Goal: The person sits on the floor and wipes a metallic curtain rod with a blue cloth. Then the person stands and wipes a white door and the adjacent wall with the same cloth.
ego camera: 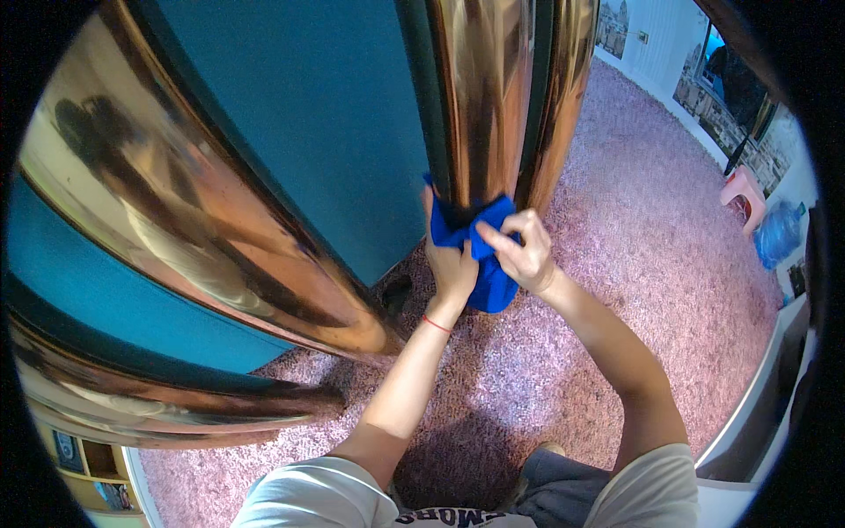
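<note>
A blue cloth (pixel 494 287) is wrapped against the bottom end of a shiny copper-coloured metal post (pixel 485 105). My left hand (pixel 452 267) grips the cloth on the post's left side, its fingers partly hidden behind the fabric. On the right, my right hand (pixel 526 254) has a fold of the same cloth, with its index finger pointing left across it. The lower part of the cloth hangs just above or against the carpet; I cannot tell which. A teal panel (pixel 317 125) rises to the left of the post.
A wide, reflective copper-coloured post (pixel 218 218) stands to the left, with another curved one (pixel 178 409) below it. Purplish-pink carpet (pixel 647 218) covers the floor. Along the right wall are a pink plastic stool (pixel 744 188) and a blue water jug (pixel 780 234). Shelves (pixel 99 488) show at lower left.
</note>
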